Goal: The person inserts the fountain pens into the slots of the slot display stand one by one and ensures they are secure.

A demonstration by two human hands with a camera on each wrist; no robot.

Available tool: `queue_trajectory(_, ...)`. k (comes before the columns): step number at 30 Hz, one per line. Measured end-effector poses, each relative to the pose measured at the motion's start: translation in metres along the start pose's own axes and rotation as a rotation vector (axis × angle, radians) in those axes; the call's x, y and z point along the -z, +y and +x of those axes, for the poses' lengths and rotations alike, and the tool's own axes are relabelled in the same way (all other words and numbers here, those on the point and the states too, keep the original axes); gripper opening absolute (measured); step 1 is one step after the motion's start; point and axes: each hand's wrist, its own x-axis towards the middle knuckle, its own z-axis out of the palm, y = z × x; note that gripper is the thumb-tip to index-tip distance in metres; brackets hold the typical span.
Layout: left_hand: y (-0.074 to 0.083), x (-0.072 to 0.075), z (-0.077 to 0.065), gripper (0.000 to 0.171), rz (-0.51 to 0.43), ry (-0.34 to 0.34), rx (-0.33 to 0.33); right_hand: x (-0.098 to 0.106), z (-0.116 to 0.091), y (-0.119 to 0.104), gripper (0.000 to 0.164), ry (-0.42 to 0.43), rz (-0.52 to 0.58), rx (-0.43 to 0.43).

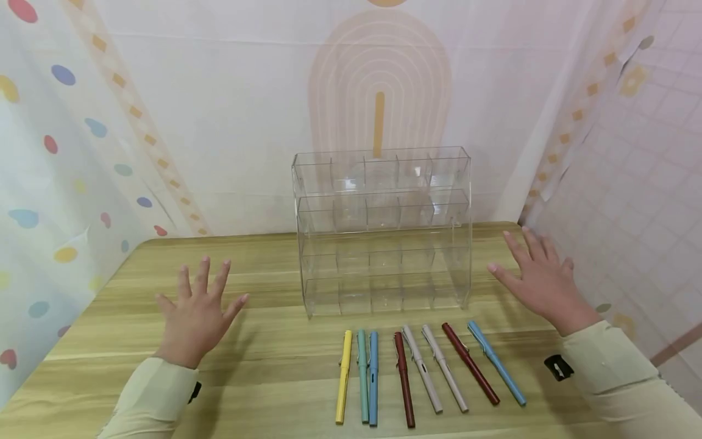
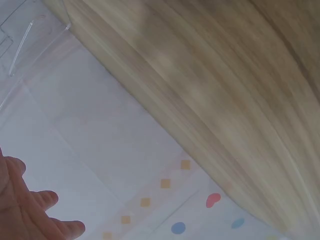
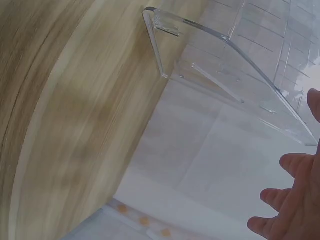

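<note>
Fingers spread, my left hand [image 1: 196,316] is held above the left side of the table and holds nothing. On the other side, my right hand [image 1: 543,281] is likewise spread and free, to the right of a clear tiered pen organizer [image 1: 384,213] with several compartments. In front of the organizer lies a row of pens: a yellow pen [image 1: 343,378], a green pen [image 1: 363,378], a blue pen [image 1: 373,381], a dark red pen [image 1: 403,381], two pale grey pens, another dark red pen [image 1: 471,364] and a light blue pen [image 1: 496,364]. Neither hand touches them.
The wood-grain table [image 1: 263,366] reaches back to a patterned curtain [image 1: 247,122]. More printed cloth hangs along the left and right sides. The organizer's side panel [image 3: 215,65] rises near the right hand in the right wrist view.
</note>
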Motion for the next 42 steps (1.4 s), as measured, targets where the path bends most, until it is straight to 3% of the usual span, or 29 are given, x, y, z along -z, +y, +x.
queue_trajectory(6, 0.007, -0.004, 0.002, 0.074, -0.038, 0.013, 0.000, -0.005, -0.001, 0.002, 0.084, 0.009, 0.060, 0.011)
queue_trajectory(11, 0.016, -0.003, 0.006, 0.076, -0.125, -0.011, 0.005, -0.011, -0.005, 0.006, 0.083, 0.015, 0.115, 0.031)
queue_trajectory(15, 0.023, -0.002, 0.010, 0.076, -0.231, -0.012, -0.003, -0.015, -0.008, 0.006, 0.084, -0.008, 0.205, 0.029)
queue_trajectory(18, 0.026, -0.002, 0.013, 0.075, -0.323, 0.023, -0.028, -0.017, -0.010, 0.004, 0.085, -0.038, 0.298, 0.020)
queue_trajectory(23, 0.033, 0.000, 0.022, 0.075, -0.499, 0.045, -0.048, -0.020, -0.011, 0.001, 0.085, -0.079, 0.371, -0.008)
queue_trajectory(36, 0.053, 0.017, 0.049, 0.075, -0.986, -0.088, 0.102, -0.030, -0.012, -0.005, 0.077, -0.177, 0.493, -0.063)
queue_trajectory(42, 0.062, 0.024, 0.064, 0.073, -1.133, -0.081, 0.147, -0.031, -0.011, -0.006, 0.072, -0.275, 0.464, -0.074)
